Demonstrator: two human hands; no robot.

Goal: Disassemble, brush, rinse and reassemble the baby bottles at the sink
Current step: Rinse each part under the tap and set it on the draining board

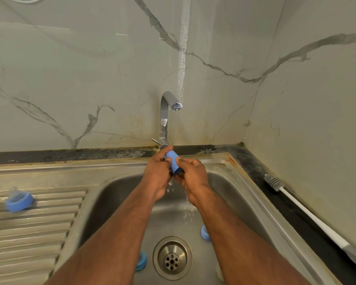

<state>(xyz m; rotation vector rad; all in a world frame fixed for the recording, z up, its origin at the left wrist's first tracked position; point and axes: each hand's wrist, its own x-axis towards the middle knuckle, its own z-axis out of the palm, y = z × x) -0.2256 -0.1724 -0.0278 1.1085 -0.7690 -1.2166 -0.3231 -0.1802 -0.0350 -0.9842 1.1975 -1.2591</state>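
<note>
A blue bottle cap (174,162) sits under the thin stream of water running from the tap (167,112). My left hand (157,171) grips its upper end and my right hand (191,175) pinches its lower end, both above the sink basin (115,194). On the drainboard at the left lies a blue collar with a clear teat (19,201). Two more blue bottle parts lie in the basin, one (205,233) beside my right forearm and one (141,261) partly hidden under my left forearm.
A white-handled bottle brush (308,212) lies on the dark counter at the right, along the wall. The drain (172,258) is at the basin's near middle. The ribbed drainboard (35,229) fills the left. Marble-patterned walls close the back and right.
</note>
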